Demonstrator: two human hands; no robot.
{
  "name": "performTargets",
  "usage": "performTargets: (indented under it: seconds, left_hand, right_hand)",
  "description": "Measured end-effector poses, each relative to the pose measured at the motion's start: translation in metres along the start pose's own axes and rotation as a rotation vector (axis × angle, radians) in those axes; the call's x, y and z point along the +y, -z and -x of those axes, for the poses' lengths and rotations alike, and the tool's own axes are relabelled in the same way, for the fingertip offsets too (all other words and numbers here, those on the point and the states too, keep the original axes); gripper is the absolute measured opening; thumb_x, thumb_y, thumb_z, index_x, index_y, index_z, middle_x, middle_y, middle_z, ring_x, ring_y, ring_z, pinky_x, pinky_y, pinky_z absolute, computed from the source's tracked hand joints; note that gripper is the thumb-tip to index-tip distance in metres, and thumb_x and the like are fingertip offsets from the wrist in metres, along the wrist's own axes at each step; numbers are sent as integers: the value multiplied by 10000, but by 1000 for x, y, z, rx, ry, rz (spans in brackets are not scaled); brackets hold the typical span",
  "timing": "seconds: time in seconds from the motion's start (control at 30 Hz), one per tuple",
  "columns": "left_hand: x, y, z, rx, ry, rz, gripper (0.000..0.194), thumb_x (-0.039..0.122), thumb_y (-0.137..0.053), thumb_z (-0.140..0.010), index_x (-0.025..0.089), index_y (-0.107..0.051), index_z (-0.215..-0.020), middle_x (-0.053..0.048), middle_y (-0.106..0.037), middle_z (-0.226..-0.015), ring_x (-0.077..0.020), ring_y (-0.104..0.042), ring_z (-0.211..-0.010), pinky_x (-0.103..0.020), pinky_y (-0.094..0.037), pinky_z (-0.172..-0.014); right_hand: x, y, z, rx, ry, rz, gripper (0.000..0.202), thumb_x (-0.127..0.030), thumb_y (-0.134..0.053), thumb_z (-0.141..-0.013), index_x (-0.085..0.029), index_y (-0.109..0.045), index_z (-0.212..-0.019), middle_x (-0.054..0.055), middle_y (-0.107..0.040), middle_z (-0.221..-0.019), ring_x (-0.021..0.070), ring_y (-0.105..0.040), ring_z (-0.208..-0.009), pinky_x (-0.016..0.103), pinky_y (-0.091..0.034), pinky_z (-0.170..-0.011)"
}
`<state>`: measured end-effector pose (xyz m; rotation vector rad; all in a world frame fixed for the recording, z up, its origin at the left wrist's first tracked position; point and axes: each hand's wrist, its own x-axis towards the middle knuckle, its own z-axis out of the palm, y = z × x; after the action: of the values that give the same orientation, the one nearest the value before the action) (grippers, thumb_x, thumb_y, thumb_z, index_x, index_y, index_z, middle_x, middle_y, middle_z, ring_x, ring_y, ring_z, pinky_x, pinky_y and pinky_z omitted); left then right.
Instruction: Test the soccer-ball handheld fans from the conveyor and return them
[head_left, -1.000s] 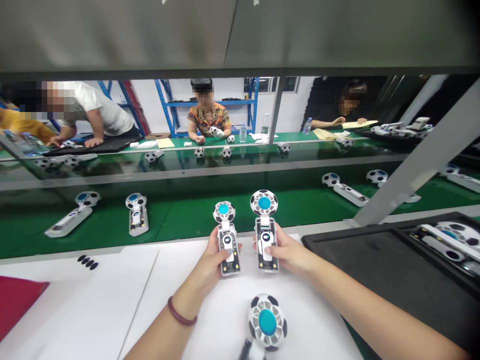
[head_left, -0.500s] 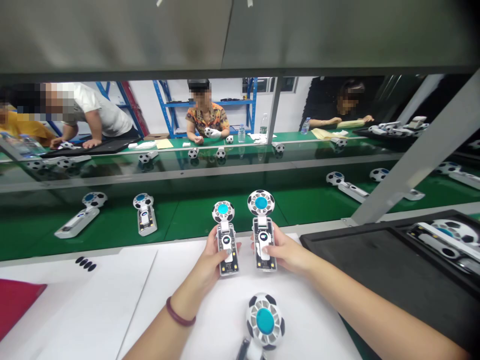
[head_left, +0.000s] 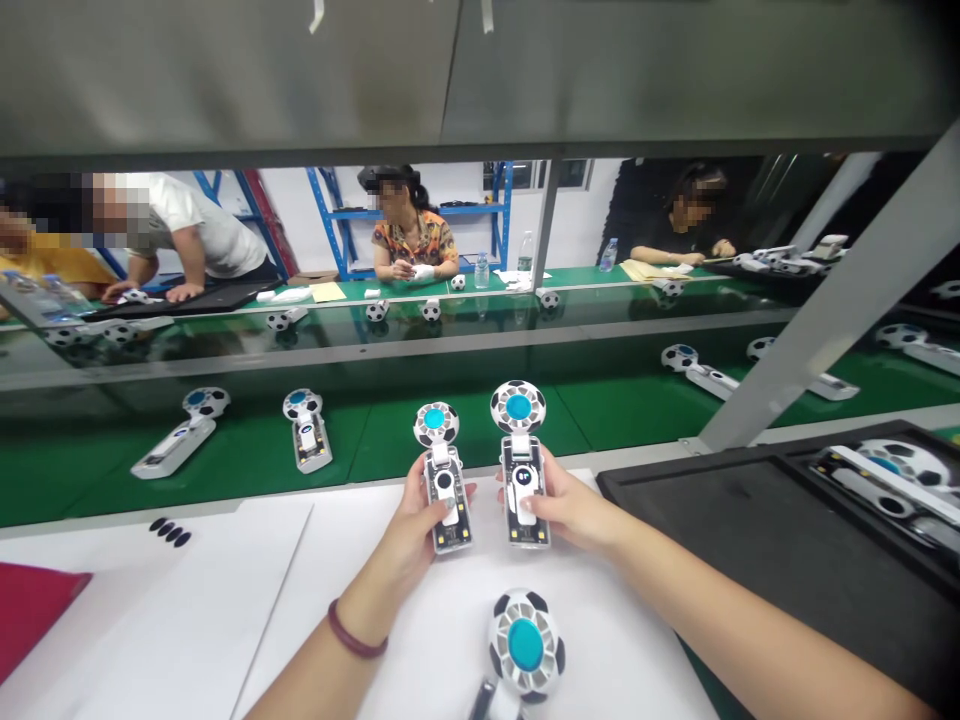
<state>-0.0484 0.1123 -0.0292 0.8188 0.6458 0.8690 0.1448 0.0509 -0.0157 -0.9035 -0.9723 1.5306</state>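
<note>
Hands at white table, green belt, blue shelves

I count two hands and two fans at centre, plus one fan at bottom centre. The near belt carries two fans at middle left and three fans at middle right. Four discs show at lower left, one bracelet below centre, and four co-workers up top.

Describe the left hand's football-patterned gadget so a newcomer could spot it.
Find the white work surface before the green strip. Above it, the left hand, its wrist wearing a reddish bracelet, holds the gadget. Its round display looks dark, unlike the lit one on the neighbour in the right hand.
</note>
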Motion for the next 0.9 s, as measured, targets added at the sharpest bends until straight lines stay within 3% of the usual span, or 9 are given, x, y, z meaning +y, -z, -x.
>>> performTargets:
  seconds: [0.3,0.5,0.63,0.7,0.8,0.9]
  left_hand:
    - [12,-17,17,-75,-103,-59,831,267,-754,-590,303,-265,-1261,-87,-520,-1167,-299,-526,-1049,-394,-440,-882]
    - [44,-54,39,-76,-217,-88,772,272,-755,-581,350,-344,-1229,-54,-485,-1243,-304,-518,-1063,-371,-467,-846]
    - [71,-79,42,-109,-319,-81,729,242,-762,-548,320,-429,-1192,-41,-468,-1266,-303,-521,-1058,-338,-493,-810]
    - [80,-88,37,-116,-352,-37,635,267,-740,-570,291,-487,-1152,-38,-497,-1231,-274,-551,-1007,-308,-511,-767]
    - [88,-99,30,-90,-393,83,417,340,-657,-653,245,-571,-1050,-32,-564,-1111,-176,-595,-780,-253,-518,-646]
    - [89,-107,29,-97,-380,141,301,352,-628,-671,213,-608,-937,-18,-592,-956,-104,-535,-598,-209,-474,-523]
  right_hand:
    - [-12,-12,9,-46,102,-11,579,-294,-713,-649,-253,-338,-1089,46,-485,-1033,169,-537,-875,337,-428,-741]
    - [-36,-16,18,-93,208,18,558,-322,-694,-679,-253,-341,-1106,57,-475,-1062,159,-537,-876,340,-430,-757]
    - [-59,-14,29,-126,312,86,533,-319,-666,-713,-242,-342,-1129,79,-497,-1050,165,-537,-868,351,-436,-746]
    - [-70,-14,36,-137,359,117,513,-303,-654,-726,-242,-348,-1134,81,-502,-1046,172,-535,-884,361,-437,-753]
    - [-86,-17,50,-158,392,147,493,-297,-644,-734,-241,-359,-1133,80,-510,-1035,179,-528,-900,373,-433,-770]
    - [-96,-22,61,-174,365,162,471,-299,-637,-737,-239,-370,-1120,74,-525,-992,176,-526,-881,370,-432,-758]
